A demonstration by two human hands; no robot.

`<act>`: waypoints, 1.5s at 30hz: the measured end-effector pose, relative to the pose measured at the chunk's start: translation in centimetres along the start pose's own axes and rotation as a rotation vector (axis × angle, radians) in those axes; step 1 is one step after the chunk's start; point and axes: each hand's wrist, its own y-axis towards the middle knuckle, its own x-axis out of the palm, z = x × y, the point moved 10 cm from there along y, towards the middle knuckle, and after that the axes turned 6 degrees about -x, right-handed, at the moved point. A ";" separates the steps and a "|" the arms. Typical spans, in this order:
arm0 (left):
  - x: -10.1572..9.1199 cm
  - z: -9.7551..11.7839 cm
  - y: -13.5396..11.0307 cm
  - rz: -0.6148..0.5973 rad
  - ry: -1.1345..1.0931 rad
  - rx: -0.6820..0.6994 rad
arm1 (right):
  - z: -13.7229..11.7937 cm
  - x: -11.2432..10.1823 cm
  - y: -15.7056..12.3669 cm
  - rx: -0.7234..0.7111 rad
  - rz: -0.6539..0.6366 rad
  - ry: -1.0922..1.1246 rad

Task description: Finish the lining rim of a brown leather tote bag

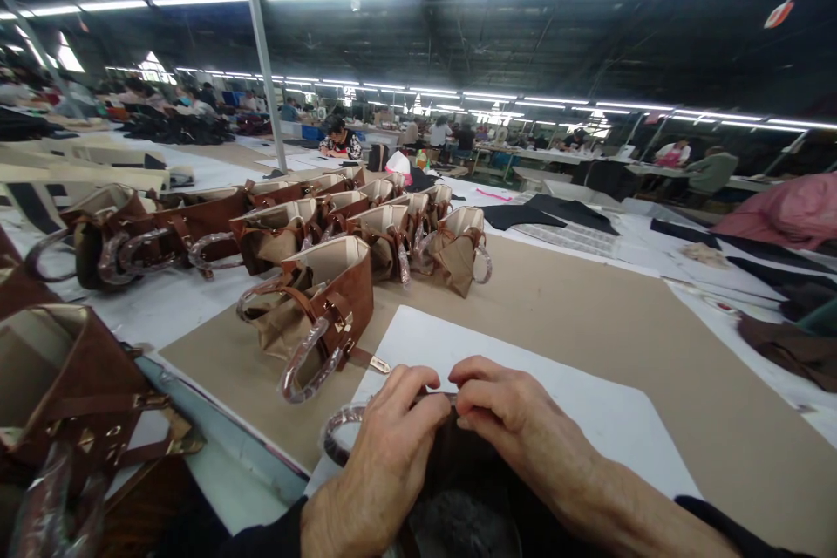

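Close to my body stands a dark brown handbag (pixel 464 458), its lower part in shadow. My left hand (pixel 385 449) is closed, with thumb and fingers pinching the bag's upper edge. Opposite it, my right hand (pixel 516 410) pinches the same edge, the fingertips of both hands nearly meeting. A plastic-wrapped handle (pixel 340 436) sticks out left of my left hand. Beneath lies a white sheet (pixel 575 392) on brown board. Just beyond my left hand, a brown and tan handbag (pixel 340 296) stands upright with its top open, its strap with a metal tip pointing toward my fingers.
Several similar handbags (pixel 385 235) stand in rows at the back left. Another handbag (pixel 58 392) sits at the near left, beside the table edge. Dark cut pieces (pixel 555 214) and a pink cloth (pixel 791 209) lie to the right. A person (pixel 340 139) works across the table, near a pole (pixel 261 52).
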 end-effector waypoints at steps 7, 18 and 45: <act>1.3 -1.0 -1.0 -0.019 -0.033 0.003 | 0.3 -0.3 -0.3 -0.012 0.026 -0.098; 1.6 -1.6 -1.5 -0.010 -0.061 0.012 | -0.1 0.7 -0.7 0.005 -0.017 -0.107; -0.2 -2.2 -1.7 0.029 -0.070 -0.071 | 0.2 1.4 1.1 0.083 -0.089 -0.082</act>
